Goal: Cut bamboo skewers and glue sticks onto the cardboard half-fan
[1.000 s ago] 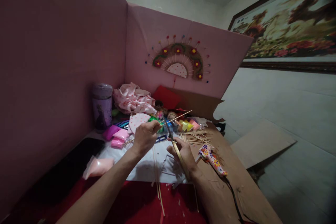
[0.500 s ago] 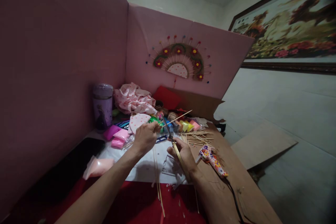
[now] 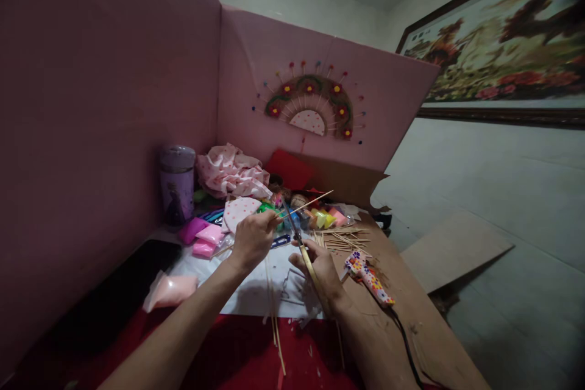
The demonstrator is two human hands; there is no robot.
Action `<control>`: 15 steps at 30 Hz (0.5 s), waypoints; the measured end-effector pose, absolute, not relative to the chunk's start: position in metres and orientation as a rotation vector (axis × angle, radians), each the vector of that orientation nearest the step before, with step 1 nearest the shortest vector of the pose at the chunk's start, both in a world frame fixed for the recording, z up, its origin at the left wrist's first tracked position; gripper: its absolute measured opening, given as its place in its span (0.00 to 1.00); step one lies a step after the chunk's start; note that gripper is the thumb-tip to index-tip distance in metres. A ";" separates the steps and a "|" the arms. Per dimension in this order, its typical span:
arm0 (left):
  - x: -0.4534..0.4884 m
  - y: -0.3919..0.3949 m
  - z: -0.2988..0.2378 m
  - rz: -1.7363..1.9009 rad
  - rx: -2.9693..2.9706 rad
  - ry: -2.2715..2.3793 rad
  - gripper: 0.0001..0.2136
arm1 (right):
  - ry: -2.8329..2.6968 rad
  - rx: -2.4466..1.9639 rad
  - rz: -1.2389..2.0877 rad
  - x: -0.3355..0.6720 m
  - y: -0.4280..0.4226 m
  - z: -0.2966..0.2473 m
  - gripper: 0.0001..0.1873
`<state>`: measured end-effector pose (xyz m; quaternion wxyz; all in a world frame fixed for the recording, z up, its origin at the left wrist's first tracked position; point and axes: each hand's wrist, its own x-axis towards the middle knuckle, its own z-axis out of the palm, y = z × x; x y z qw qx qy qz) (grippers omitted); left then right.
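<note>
My left hand [image 3: 253,239] is closed around a thin wooden skewer [image 3: 311,202] that points up and to the right. My right hand [image 3: 321,269] grips a pair of scissors [image 3: 298,237] with gold handles; the blades reach up to the skewer just right of my left fingers. Both hands hover over a white sheet [image 3: 256,283] on the table. Cut stick pieces [image 3: 275,323] lie below my hands.
A pile of skewers [image 3: 342,237] and a patterned glue gun [image 3: 365,270] with a black cord lie to the right. Colourful clay packets [image 3: 320,217], pink packets [image 3: 201,237], a purple tumbler [image 3: 177,184], spotted cloth [image 3: 232,170] and a phone [image 3: 132,274] crowd the left. A fan craft [image 3: 309,106] hangs on the pink board.
Both hands and the scissors stay at the skewer with only slight shifts. The view has barely moved.
</note>
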<state>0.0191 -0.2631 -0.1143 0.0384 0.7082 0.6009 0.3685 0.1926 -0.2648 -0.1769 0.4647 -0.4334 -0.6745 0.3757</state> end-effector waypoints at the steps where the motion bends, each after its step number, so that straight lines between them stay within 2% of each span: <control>1: 0.019 -0.263 -0.114 1.127 2.186 1.856 0.13 | -1.659 -1.063 0.928 0.192 -0.264 -0.177 0.26; 15: 0.015 -0.268 -0.102 0.951 2.115 1.848 0.14 | -1.658 -0.987 1.002 0.189 -0.264 -0.187 0.35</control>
